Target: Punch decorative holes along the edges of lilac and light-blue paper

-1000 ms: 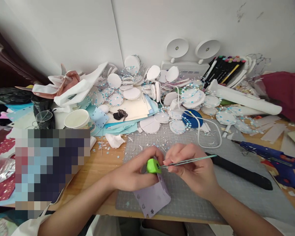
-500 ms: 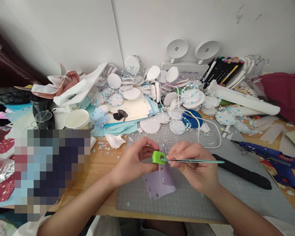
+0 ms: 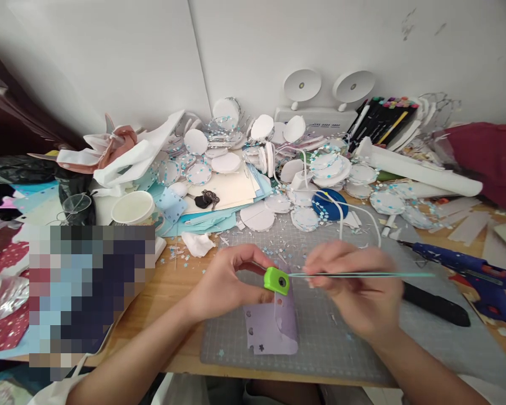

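My left hand (image 3: 225, 287) is closed around a small bright green craft punch (image 3: 271, 278), thumb below and fingers above, its dark round opening facing right. A sheet of translucent purple paper (image 3: 287, 326) sits at the punch, folded over and hanging down to the mat, with small flower- and heart-shaped holes along its edge. My right hand (image 3: 354, 287) pinches thin teal tweezers (image 3: 375, 275), held level. Their tip points left and lies close to the punch's opening; whether it touches is hard to tell.
Under my hands is a grey cutting mat (image 3: 320, 357) on a wooden table. A black-handled tool (image 3: 438, 304) and a blue glue gun (image 3: 464, 264) lie at the right. White discs with star trim (image 3: 227, 162) pile up behind, near a white cup (image 3: 132, 208) and a blue disc (image 3: 329, 203).
My right hand has moved right with the tweezers, drawing their tip back from the punch's opening. My left hand has shifted the punch and paper slightly right and down.
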